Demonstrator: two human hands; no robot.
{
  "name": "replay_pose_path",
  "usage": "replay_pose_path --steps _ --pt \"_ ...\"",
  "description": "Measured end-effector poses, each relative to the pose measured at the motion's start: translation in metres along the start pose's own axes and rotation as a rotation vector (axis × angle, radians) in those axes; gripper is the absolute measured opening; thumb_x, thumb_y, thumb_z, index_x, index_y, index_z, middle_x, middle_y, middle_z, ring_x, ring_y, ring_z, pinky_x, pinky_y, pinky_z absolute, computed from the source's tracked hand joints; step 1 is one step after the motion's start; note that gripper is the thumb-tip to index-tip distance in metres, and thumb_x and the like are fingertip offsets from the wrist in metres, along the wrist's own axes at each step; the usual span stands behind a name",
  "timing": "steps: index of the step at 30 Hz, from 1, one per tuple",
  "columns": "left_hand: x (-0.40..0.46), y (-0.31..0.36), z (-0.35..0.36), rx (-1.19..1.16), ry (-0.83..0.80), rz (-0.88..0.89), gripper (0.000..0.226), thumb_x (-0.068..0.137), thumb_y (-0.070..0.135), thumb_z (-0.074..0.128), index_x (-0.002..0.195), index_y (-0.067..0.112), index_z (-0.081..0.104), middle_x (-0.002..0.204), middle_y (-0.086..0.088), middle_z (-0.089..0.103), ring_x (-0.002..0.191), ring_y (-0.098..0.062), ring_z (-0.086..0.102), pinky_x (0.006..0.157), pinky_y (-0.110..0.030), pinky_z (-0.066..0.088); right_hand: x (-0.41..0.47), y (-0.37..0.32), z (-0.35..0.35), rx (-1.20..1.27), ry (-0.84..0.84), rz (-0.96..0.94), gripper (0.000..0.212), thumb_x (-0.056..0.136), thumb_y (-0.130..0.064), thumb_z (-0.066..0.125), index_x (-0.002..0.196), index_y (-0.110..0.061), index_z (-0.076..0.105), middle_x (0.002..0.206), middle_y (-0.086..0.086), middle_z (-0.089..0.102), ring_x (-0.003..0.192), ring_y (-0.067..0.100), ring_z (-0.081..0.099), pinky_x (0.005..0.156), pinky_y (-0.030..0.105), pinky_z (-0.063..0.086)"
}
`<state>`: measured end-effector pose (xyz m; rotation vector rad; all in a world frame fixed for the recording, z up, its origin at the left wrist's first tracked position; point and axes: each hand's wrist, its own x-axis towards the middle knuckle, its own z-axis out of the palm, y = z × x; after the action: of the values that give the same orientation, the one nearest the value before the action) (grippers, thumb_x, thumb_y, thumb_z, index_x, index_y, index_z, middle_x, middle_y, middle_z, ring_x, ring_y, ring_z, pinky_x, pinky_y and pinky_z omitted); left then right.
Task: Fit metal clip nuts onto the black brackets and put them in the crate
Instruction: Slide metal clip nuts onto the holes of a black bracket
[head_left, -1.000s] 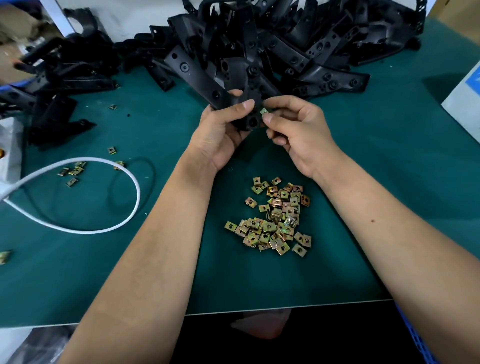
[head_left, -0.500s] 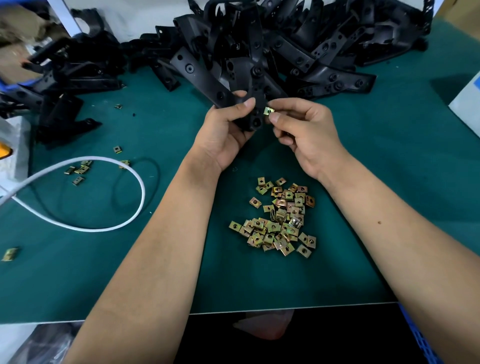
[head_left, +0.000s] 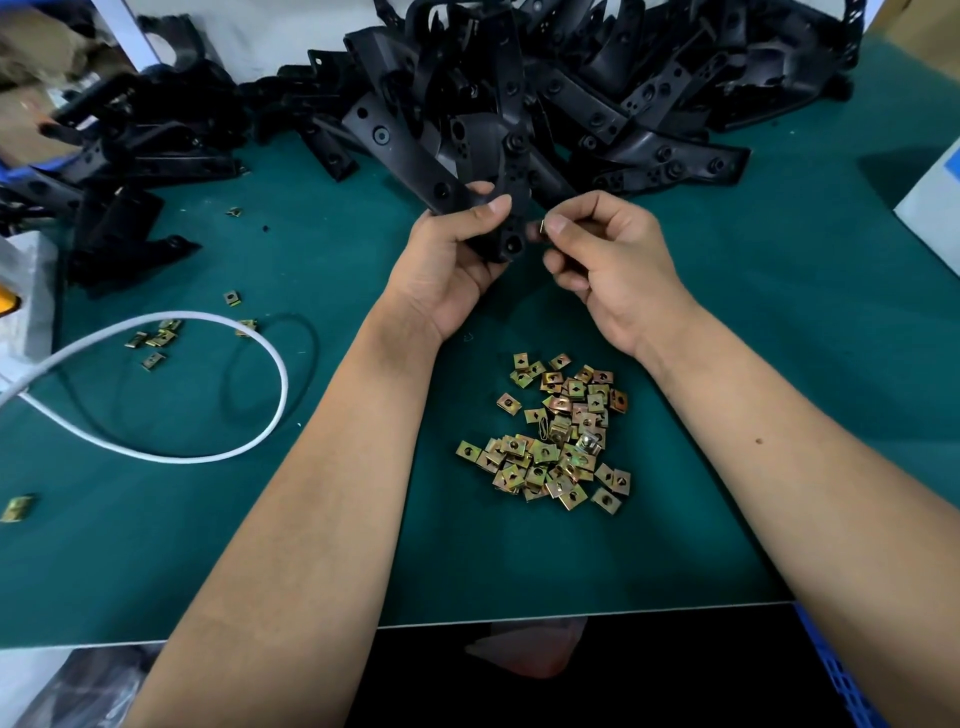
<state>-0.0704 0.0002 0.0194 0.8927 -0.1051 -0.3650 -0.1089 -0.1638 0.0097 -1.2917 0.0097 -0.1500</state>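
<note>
My left hand (head_left: 453, 260) grips a black bracket (head_left: 511, 208) by its lower end, holding it above the green table (head_left: 779, 364). My right hand (head_left: 608, 260) pinches a small metal clip nut (head_left: 542, 227) between thumb and forefinger, right beside the bracket's edge. Whether the nut touches the bracket I cannot tell. A heap of loose clip nuts (head_left: 556, 434) lies on the table below my hands. A large pile of black brackets (head_left: 597, 88) fills the far side of the table. The blue crate (head_left: 841, 675) shows only as an edge at the bottom right.
More black brackets (head_left: 130, 171) lie at the far left. A white cable loop (head_left: 208, 395) and a thin black loop (head_left: 270, 384) lie on the left, with a few stray clip nuts (head_left: 156, 340) around them. A white box (head_left: 935, 208) stands at the right edge.
My right hand has turned the clip nut edge-on and kept it beside the bracket's edge. The left hand still holds the bracket in the same spot.
</note>
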Motion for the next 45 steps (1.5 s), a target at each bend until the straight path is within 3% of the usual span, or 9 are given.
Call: replay_pose_path --steps 4,8,13,21,32,36,45 --pt "0.0004 -0.0001 -0.0001 0.024 -0.021 0.015 0.019 0.091 -0.001 0.064 0.102 0.013 0.058 0.094 -0.007 0.075 0.084 -0.023 0.073 0.071 -0.032 0.059 0.0005 0.0014 -0.0006 -0.015 0.001 -0.015 0.016 0.099 -0.005 0.065 0.103 -0.015 0.077 0.075 0.004 0.067 0.060 0.009 0.051 0.050 0.017 0.039" --pt "0.0012 -0.0004 -0.0006 0.010 -0.004 0.010 0.018 0.091 -0.001 0.063 0.101 0.013 0.059 0.095 -0.007 0.076 0.085 -0.022 0.074 0.070 -0.032 0.059 0.0006 0.0012 -0.0001 -0.040 -0.026 0.018 0.016 0.098 -0.006 0.067 0.110 -0.015 0.073 0.074 0.002 0.067 0.058 0.009 0.050 0.052 0.018 0.040" --pt "0.0018 -0.0009 -0.0016 0.012 0.006 0.000 0.016 0.091 -0.001 0.065 0.098 0.013 0.062 0.094 -0.007 0.076 0.084 -0.020 0.075 0.068 -0.030 0.059 -0.0007 0.0002 0.0000 -0.035 -0.015 0.012 0.008 0.095 -0.004 0.069 0.094 -0.009 0.074 0.072 0.004 0.068 0.057 0.010 0.048 0.051 0.019 0.039" --pt "0.0021 -0.0008 -0.0003 0.068 0.002 -0.003 0.016 0.093 -0.001 0.065 0.104 0.011 0.060 0.095 -0.006 0.074 0.085 -0.019 0.073 0.071 -0.030 0.059 -0.0001 0.0015 -0.0001 -0.068 -0.003 -0.012 0.012 0.093 0.001 0.071 0.094 -0.011 0.074 0.071 0.000 0.068 0.056 0.010 0.049 0.053 0.019 0.039" --pt "0.0007 -0.0013 0.0019 0.054 -0.024 -0.021 0.027 0.095 -0.003 0.062 0.120 0.005 0.053 0.098 -0.011 0.069 0.084 -0.023 0.071 0.070 -0.032 0.059 0.0001 -0.0029 -0.0027 0.003 -0.042 0.095 0.008 0.095 0.001 0.068 0.094 -0.005 0.074 0.073 0.004 0.068 0.056 0.008 0.049 0.051 0.017 0.037" --pt "0.0010 -0.0026 0.0015 0.041 -0.040 -0.027 0.019 0.095 -0.004 0.062 0.108 0.008 0.057 0.093 -0.006 0.073 0.083 -0.019 0.073 0.070 -0.030 0.059 0.0011 -0.0047 -0.0041 0.016 -0.050 0.120 0.010 0.093 0.000 0.069 0.091 -0.009 0.073 0.070 -0.002 0.064 0.057 0.007 0.049 0.051 0.017 0.037" --pt "0.0028 -0.0044 -0.0003 0.098 -0.043 -0.034 0.024 0.092 -0.004 0.065 0.110 0.011 0.059 0.104 -0.007 0.073 0.097 -0.021 0.070 0.086 -0.037 0.057 0.0029 -0.0046 -0.0063 0.076 -0.034 0.120 0.031 0.088 0.013 0.068 0.108 -0.007 0.055 0.066 0.001 0.061 0.054 0.010 0.044 0.050 0.021 0.032"
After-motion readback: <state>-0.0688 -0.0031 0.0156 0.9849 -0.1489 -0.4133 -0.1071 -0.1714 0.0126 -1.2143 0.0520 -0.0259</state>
